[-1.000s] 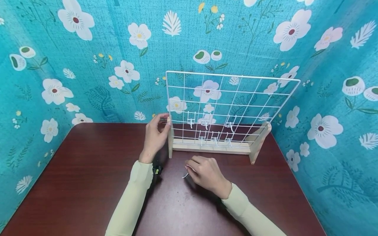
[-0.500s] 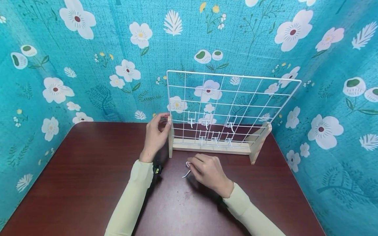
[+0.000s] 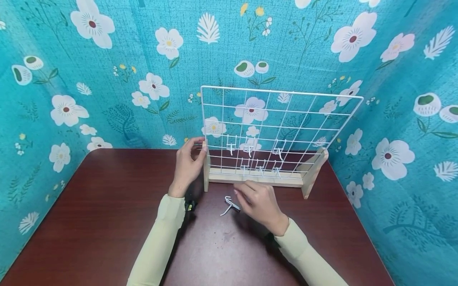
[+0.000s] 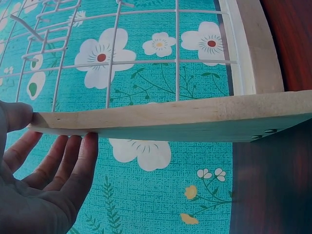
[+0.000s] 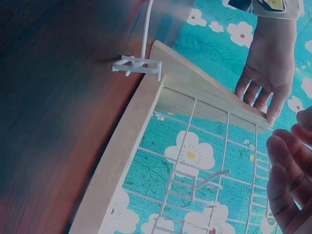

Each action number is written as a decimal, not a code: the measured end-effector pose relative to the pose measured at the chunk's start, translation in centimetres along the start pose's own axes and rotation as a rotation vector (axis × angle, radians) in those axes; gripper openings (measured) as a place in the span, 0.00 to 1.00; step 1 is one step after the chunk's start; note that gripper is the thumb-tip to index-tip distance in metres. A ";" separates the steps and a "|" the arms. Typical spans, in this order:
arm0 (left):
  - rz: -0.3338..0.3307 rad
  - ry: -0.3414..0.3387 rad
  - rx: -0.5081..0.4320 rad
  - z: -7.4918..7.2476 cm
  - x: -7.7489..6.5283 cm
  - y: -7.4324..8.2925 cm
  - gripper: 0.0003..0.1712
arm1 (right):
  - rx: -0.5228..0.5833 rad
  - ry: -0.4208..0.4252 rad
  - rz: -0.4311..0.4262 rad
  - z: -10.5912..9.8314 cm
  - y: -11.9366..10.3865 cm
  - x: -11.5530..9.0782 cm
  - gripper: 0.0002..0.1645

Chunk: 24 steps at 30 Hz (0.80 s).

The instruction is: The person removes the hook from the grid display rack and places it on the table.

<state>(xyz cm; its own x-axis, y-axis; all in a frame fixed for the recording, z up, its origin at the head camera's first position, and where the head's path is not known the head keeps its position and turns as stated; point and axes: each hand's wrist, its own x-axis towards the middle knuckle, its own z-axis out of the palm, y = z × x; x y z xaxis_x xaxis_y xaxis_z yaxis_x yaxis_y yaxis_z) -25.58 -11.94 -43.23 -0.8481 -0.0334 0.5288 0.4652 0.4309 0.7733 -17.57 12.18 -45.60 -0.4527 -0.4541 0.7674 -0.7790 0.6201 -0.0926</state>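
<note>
A person's left hand pinches the left upright of a wire rack between thumb and fingers. In front of the rack, a loose hook sits on the table beside the right hand, its fingers loosely bent, apart from the hook. Six other hooks hang on the rack.

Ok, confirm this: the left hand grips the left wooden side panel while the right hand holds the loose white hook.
Wrong about the right hand: it holds nothing. The right wrist view shows the loose white hook apart from it, on the table. The left hand does grip the left wooden side panel.
</note>
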 end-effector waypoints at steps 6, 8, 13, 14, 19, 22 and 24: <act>-0.002 -0.002 -0.002 0.0 0.0 -0.1 0.17 | -0.006 0.019 0.024 -0.5 0.3 0.1 0.06; -0.007 -0.003 -0.008 0.1 0.0 0.0 0.17 | -0.008 0.027 0.027 -0.7 0.5 0.2 0.06; -0.022 0.002 -0.011 0.1 0.0 0.1 0.16 | -0.004 0.039 0.026 -0.9 0.8 0.2 0.07; -0.023 0.002 -0.009 0.1 0.0 0.1 0.16 | -0.001 0.043 0.026 -1.0 0.9 0.2 0.07; -0.016 0.001 -0.006 0.0 0.0 0.1 0.16 | 0.001 0.061 0.031 -1.3 1.2 0.3 0.07; -0.010 0.001 -0.012 0.0 0.0 0.1 0.17 | -0.003 0.070 0.039 -1.4 1.3 0.4 0.07; -0.008 0.001 -0.013 0.0 0.0 0.2 0.16 | -0.006 0.076 0.043 -1.6 1.5 0.4 0.08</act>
<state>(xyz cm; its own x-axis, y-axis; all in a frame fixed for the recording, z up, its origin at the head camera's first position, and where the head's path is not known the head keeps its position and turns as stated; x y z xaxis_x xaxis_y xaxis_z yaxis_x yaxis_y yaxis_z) -25.48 -11.87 -43.13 -0.8519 -0.0374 0.5224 0.4613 0.4187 0.7822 -18.22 13.90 -44.42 -0.4513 -0.3768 0.8089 -0.7565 0.6423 -0.1229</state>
